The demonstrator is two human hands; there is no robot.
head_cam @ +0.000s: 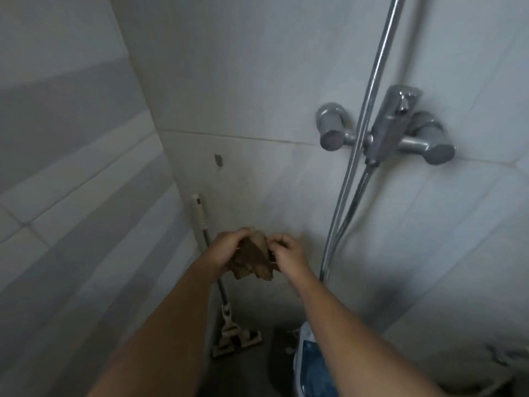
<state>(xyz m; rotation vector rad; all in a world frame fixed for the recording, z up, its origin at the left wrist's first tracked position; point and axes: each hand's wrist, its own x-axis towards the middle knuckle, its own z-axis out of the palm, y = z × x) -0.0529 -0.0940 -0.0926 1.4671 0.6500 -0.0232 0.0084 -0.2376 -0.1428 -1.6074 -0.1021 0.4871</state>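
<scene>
Both hands work a brown cloth (253, 260) in front of the tiled wall (243, 81), below and to the left of the shower mixer tap (383, 133). The left hand (227, 247) has its fingers curled over the top of the bundle and grips it. The right hand (287, 252) has its fingers bent in close and seems to pinch the cloth's edge on the tap's side, though blur hides the exact contact.

This looks like the step of bunching or refolding the cloth before use, perhaps to wipe the wall or the fittings. The next move would call for gathering the loose corners into a firm pad, or wringing it out.

The cloth is crumpled, tan to dark brown, with folds hanging beneath the hands; whether it is wet or dry I cannot tell. A mop (236, 338) leans in the corner, lower left of the tap.
</scene>
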